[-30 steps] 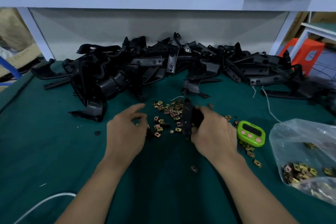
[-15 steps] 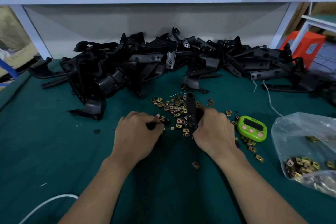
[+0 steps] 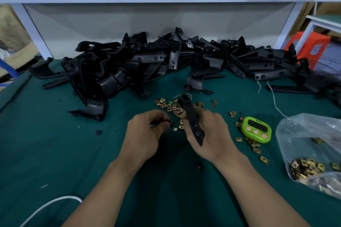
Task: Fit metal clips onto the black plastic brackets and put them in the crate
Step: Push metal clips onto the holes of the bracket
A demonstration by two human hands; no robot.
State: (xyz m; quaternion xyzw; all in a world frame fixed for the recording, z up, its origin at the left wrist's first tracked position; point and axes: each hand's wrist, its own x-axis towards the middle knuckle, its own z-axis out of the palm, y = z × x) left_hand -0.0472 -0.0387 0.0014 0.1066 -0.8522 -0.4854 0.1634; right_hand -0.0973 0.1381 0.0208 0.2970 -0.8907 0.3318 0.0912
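Left of the green timer (image 3: 256, 130), the right hand (image 3: 210, 134) is gripping a black bracket (image 3: 191, 118); the left hand (image 3: 144, 134) is pinching a metal clip (image 3: 170, 122).

Head cam, wide-angle, looks fwd/down, close over green table (image 3: 55, 153).

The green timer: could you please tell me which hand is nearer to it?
Right. The right hand, gripping a bracket, is just left of the green timer; the left hand, pinching a metal clip, is farther left.
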